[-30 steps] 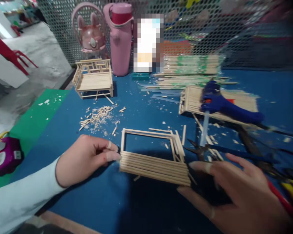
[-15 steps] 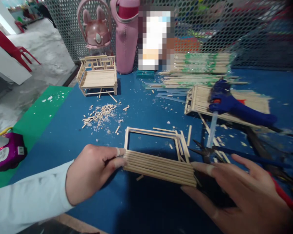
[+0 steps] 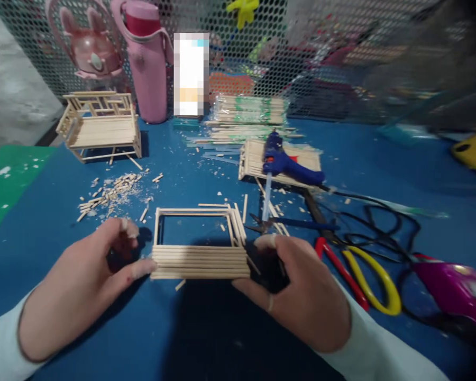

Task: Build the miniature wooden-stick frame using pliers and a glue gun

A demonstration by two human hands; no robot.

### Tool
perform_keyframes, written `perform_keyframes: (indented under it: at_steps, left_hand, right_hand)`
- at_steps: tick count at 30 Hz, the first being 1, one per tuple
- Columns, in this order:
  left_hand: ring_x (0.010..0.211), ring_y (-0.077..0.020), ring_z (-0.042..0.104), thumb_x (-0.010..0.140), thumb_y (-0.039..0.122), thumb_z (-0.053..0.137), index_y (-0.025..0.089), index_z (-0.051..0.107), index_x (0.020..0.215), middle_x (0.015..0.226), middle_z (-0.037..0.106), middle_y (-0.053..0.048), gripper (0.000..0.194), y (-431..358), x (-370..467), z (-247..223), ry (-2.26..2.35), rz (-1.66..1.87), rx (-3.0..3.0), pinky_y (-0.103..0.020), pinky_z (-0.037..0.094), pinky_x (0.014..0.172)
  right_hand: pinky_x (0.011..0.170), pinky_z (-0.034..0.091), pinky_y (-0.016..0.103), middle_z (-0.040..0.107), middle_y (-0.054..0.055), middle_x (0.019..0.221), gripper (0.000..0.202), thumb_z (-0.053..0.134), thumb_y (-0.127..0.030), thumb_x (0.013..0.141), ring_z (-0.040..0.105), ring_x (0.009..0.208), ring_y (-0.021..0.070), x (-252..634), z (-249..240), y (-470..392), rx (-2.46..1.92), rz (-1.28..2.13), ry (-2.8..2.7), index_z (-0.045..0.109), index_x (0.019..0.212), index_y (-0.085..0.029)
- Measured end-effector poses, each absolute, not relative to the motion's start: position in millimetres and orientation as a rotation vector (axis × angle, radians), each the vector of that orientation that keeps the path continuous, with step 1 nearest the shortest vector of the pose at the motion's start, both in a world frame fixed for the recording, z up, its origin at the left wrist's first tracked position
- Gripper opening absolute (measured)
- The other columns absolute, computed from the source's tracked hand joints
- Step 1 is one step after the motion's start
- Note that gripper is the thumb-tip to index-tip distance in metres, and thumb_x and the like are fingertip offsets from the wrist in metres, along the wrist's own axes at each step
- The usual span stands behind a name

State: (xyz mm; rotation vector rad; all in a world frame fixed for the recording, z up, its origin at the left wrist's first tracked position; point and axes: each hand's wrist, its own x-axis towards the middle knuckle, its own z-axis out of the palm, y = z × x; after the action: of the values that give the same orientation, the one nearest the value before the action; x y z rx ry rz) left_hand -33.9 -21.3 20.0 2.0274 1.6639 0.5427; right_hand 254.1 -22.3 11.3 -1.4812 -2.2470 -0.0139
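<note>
While the stick frame [image 3: 200, 262] sits nearside-left of the glue gun [image 3: 276, 160], left hand [image 3: 81, 286] and right hand [image 3: 307, 291] flank it, both spread wide, not pinching; looks like squaring-up, so next move probably wants gentle, even pressure.

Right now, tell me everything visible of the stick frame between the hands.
The stick frame looks wooden and pale, its near part closely slatted lengthwise, an open rectangle behind. It rests crosswise on the blue table. The left hand touches its left end; the right hand is by its right end, contact unclear.
</note>
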Motion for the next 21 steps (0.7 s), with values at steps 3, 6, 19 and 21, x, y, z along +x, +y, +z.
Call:
perform_keyframes:
  at_steps: [3, 6, 19, 21]
  left_hand:
    - [0.104, -0.0256, 0.061, 0.082, 0.035, 0.056, 0.027, 0.047, 0.119, 0.118, 0.062, -0.007, 0.039, -23.8, -32.7, 16.7, 1.492, 0.681, 2.306, -0.034, 0.050, 0.083]
    - [0.126, -0.0259, 0.046, 0.083, 0.020, 0.052, 0.028, 0.042, 0.132, 0.134, 0.054, -0.005, 0.050, -25.6, -28.1, 14.5, 1.167, 0.610, 2.625, -0.044, 0.029, 0.109]
    - [0.127, -0.0308, 0.045, 0.081, 0.033, 0.057, 0.026, 0.038, 0.134, 0.129, 0.058, -0.010, 0.057, -33.5, -14.6, 11.8, 1.182, 0.602, 2.513, -0.060, 0.009, 0.111]
    - [0.126, -0.0293, 0.047, 0.082, 0.032, 0.059, 0.025, 0.036, 0.136, 0.127, 0.059, -0.010, 0.059, -30.6, -17.1, 9.4, 1.141, 0.561, 2.564, -0.058, 0.010, 0.111]
  right_hand:
    - [0.070, 0.047, 0.038, 0.067, 0.007, 0.086, 0.040, 0.061, -0.040, 0.076, 0.062, 0.077, 0.0224, 252.5, 11.4, -23.0, -1.337, -0.007, -2.300, 0.051, 0.108, -0.017]
    - [0.079, 0.044, 0.039, 0.068, 0.006, 0.090, 0.039, 0.059, -0.036, 0.080, 0.063, 0.081, 0.0205, 250.8, 11.4, -22.8, -1.202, 0.033, -2.346, 0.053, 0.114, -0.017]
    - [0.065, 0.050, 0.035, 0.069, 0.009, 0.093, 0.052, 0.053, -0.051, 0.082, 0.065, 0.071, 0.0204, 265.8, 19.7, -23.3, -1.194, 0.016, -2.304, 0.050, 0.122, -0.018]
    - [0.056, 0.049, 0.032, 0.068, 0.008, 0.089, 0.050, 0.049, -0.047, 0.086, 0.063, 0.063, 0.0188, 278.7, 25.6, -24.2, -1.361, -0.049, -2.113, 0.045, 0.127, -0.020]
